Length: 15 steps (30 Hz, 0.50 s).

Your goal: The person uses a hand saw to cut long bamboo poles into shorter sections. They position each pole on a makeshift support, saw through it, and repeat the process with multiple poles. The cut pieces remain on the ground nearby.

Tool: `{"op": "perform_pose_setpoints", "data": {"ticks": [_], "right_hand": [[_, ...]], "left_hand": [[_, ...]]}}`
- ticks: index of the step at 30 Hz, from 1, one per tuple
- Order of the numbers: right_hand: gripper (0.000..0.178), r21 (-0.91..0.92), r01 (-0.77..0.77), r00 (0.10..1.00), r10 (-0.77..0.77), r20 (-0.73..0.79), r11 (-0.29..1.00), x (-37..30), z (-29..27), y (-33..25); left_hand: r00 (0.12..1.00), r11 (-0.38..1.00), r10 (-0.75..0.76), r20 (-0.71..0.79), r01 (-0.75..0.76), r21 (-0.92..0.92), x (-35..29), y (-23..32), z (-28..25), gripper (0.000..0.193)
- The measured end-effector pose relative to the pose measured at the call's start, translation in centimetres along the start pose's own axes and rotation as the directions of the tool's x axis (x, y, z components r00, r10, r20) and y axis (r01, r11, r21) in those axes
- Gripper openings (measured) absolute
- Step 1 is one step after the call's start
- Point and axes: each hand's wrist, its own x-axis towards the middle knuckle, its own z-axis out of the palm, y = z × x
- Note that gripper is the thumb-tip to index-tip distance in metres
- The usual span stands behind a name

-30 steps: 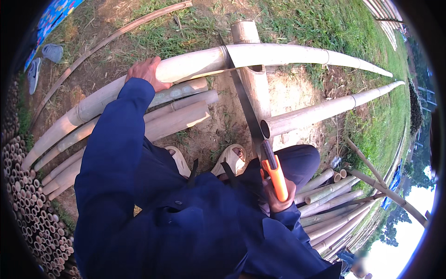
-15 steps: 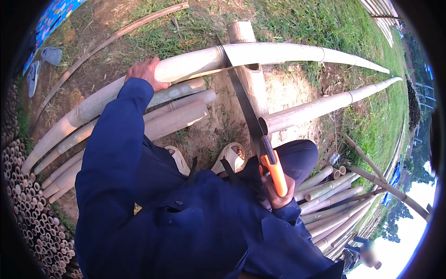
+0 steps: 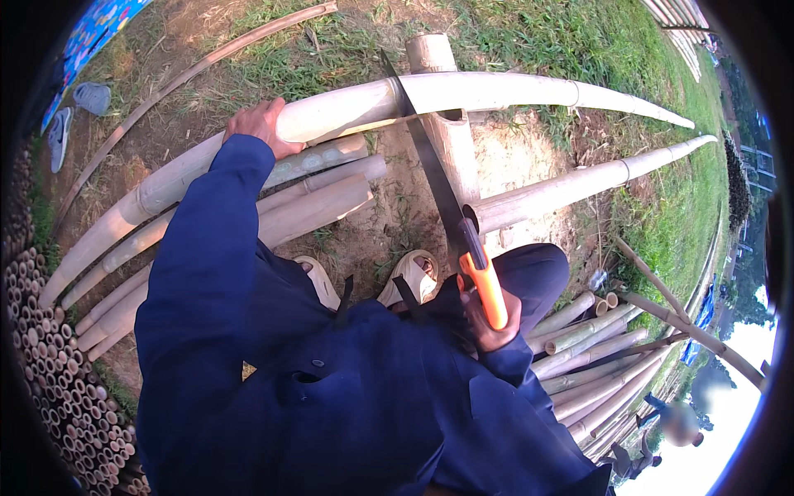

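Observation:
A long, pale bamboo pole [image 3: 339, 112] runs across in front of me, over a thicker bamboo piece [image 3: 461, 161] lying crosswise beneath it. My left hand [image 3: 260, 128] is wrapped over the pole, left of the saw. In my right hand [image 3: 498, 321], beside my right knee, is the orange handle of a handsaw [image 3: 432, 165]. Its dark blade lies across the pole, with the tip sticking out beyond the far side. A thin yellowish strip [image 3: 376, 126] runs along the pole's near side to the blade; I cannot tell whether it is attached.
Cut bamboo poles [image 3: 318, 207] lie under my left arm. Another pole [image 3: 562, 192] extends right from near the saw handle. Stacked bamboo [image 3: 74, 397] stands at lower left, more poles [image 3: 591, 351] at right. Grey shoes [image 3: 91, 97] sit at far left; people [image 3: 674, 426] are at lower right.
The saw and my right hand have slid slightly away from me, so the blade tip reaches farther past the pole. My left hand stays on the pole. People at lower right have shifted.

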Motion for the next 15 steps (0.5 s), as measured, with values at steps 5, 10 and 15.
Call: {"op": "perform_pose_setpoints", "data": {"ticks": [5, 10, 15], "right_hand": [[0.026, -0.088, 0.099, 0.995, -0.099, -0.003, 0.991, 6.7, 0.5, 0.8], [0.015, -0.011, 0.234, 0.971, -0.235, -0.041, 0.972, 15.2, 5.1, 0.1], [0.026, -0.021, 0.068, 0.997, -0.069, -0.04, 0.997, -0.3, 0.6, 2.3]], "left_hand": [[1.0, 1.0, -0.005, 0.016, 0.005, 0.021, 1.0, 0.4, 0.3, 0.082], [0.992, 0.994, 0.112, -0.062, -0.11, 0.027, 1.7, 0.5, -0.6, 0.075], [1.0, 1.0, -0.003, -0.002, 0.003, -0.017, 0.4, 0.4, 0.1, 0.079]]}}
